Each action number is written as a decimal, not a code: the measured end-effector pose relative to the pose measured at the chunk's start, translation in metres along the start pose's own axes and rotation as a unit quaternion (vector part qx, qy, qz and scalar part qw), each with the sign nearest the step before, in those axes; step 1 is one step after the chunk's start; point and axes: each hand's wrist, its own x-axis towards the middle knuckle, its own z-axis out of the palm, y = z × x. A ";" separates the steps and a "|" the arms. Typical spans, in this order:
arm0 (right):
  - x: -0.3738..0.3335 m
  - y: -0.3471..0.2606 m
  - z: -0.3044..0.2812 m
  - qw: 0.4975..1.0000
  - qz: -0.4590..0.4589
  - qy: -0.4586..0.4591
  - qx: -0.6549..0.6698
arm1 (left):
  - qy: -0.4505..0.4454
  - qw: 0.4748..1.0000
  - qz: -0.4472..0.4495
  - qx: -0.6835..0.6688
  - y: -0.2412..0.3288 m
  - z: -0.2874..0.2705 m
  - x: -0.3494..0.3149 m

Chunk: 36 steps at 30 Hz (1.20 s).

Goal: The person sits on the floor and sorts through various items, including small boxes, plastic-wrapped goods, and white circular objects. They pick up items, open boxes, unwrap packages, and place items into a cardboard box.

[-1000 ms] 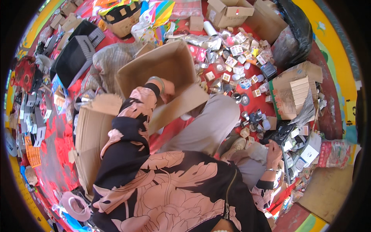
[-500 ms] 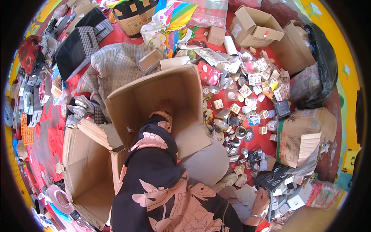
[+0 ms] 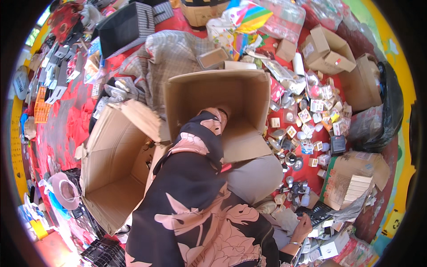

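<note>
My left arm reaches into a large open cardboard box [image 3: 247,147] in front of me. A wide black sleeve with pink flowers covers most of that arm. Only a bit of my left hand [image 3: 223,113] shows past the cuff in the shaded box, and its fingers cannot be made out. Low on the right, my right hand [image 3: 304,226] has its fingers curled at the edge of a black plastic basket [image 3: 319,211]. White small boxes [image 3: 334,246] lie beside that hand.
A second open cardboard box [image 3: 118,178] stands at my left. Small boxes, bulbs and lamp parts [image 3: 307,129] cover the red floor to the right. Behind lies a plaid cloth [image 3: 178,53]; a carton [image 3: 351,180] and a black bag [image 3: 391,107] stand far right.
The view has swung, so most things sit further right in it. The large box appears more upright, with my left arm still inside. My right hand stays at the black basket's edge.
</note>
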 end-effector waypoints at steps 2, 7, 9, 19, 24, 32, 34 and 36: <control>0.003 0.006 0.002 0.999 -0.041 0.004 0.002 | 0.003 0.999 0.025 -0.021 -0.002 -0.054 -0.029; 0.015 -0.001 0.011 0.994 -0.104 0.015 -0.007 | 0.149 0.978 0.034 -0.143 -0.011 -0.189 -0.126; 0.018 -0.012 0.016 0.987 -0.149 0.047 0.038 | 0.247 0.950 0.031 -0.188 -0.038 -0.224 -0.159; 0.027 0.046 0.009 0.971 -0.049 0.000 0.235 | 0.647 0.733 -0.160 0.135 -0.269 -0.221 -0.395; 0.032 0.048 0.013 0.892 0.139 -0.005 0.430 | 0.513 0.780 -0.348 0.087 -0.411 -0.102 -0.528; 0.027 0.162 -0.003 0.893 0.076 0.033 0.442 | 0.281 0.903 -0.322 0.050 -0.449 0.031 -0.516; 0.027 0.121 0.002 0.891 0.102 0.018 0.442 | 0.279 0.863 -0.421 -0.030 -0.478 0.063 -0.534; 0.020 0.076 0.002 0.898 0.077 0.024 0.434 | 0.287 0.823 -0.485 -0.073 -0.505 0.083 -0.549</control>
